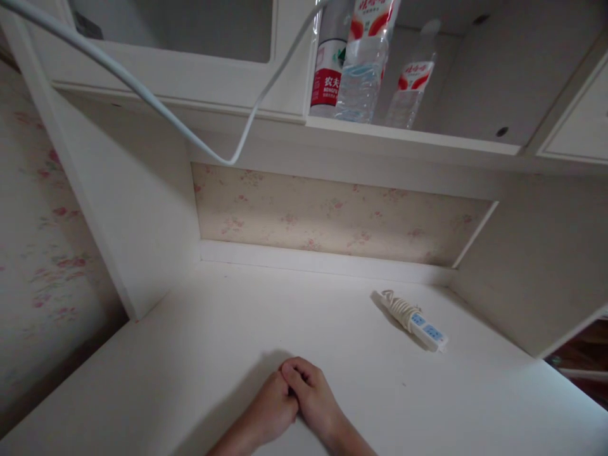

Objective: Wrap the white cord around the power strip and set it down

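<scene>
My left hand [272, 408] and my right hand [313, 396] are clasped together above the front middle of the white desk [199, 354]. The fingers of both are closed, and the knuckles meet. My right thumb lies over the top where the hands touch. No object shows in either hand, though the space between the palms is hidden. The nearest loose thing is a white power strip [430, 332] with blue socket faces, farther back on the right. Its pale cord [401, 309] is wound around one end.
Above the desk, an open shelf [456, 138] holds a red-labelled bottle [327, 76] and two clear plastic bottles, one in front [363, 76] and one farther right [411, 85]. A white cable [190, 136] hangs across the upper left. Side panels [128, 190] bound the desk.
</scene>
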A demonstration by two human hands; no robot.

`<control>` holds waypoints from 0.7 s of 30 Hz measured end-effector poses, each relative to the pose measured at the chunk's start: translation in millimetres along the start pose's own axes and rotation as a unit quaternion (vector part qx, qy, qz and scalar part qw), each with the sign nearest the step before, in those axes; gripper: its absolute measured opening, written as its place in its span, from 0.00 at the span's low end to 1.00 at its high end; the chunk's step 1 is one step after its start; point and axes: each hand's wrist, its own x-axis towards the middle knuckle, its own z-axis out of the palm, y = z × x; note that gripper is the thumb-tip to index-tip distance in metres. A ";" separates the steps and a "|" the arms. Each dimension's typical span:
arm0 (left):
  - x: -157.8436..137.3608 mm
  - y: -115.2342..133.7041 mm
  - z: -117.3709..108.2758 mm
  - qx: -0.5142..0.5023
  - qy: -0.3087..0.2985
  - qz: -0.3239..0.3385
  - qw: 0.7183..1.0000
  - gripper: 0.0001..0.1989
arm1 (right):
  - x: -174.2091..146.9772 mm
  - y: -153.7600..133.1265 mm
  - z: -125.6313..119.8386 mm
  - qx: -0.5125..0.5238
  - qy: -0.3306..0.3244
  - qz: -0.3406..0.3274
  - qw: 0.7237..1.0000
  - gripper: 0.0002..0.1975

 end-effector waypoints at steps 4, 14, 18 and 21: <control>0.7 -3.2 1.8 -0.013 0.005 0.001 1.000 0.19 | 0.0 0.4 -0.3 -0.004 -0.004 0.001 1.000 0.21; -4.7 7.3 4.3 0.034 0.042 0.068 0.996 0.23 | -2.2 -3.4 -4.4 0.000 -0.010 -0.020 1.000 0.18; -6.1 9.7 3.1 0.049 0.017 0.036 0.998 0.21 | -2.7 -4.3 -4.2 -0.001 -0.010 -0.014 1.000 0.18; -6.7 11.8 1.2 0.055 0.003 0.018 0.998 0.21 | -3.2 -4.6 -4.1 -0.007 -0.011 -0.014 1.000 0.19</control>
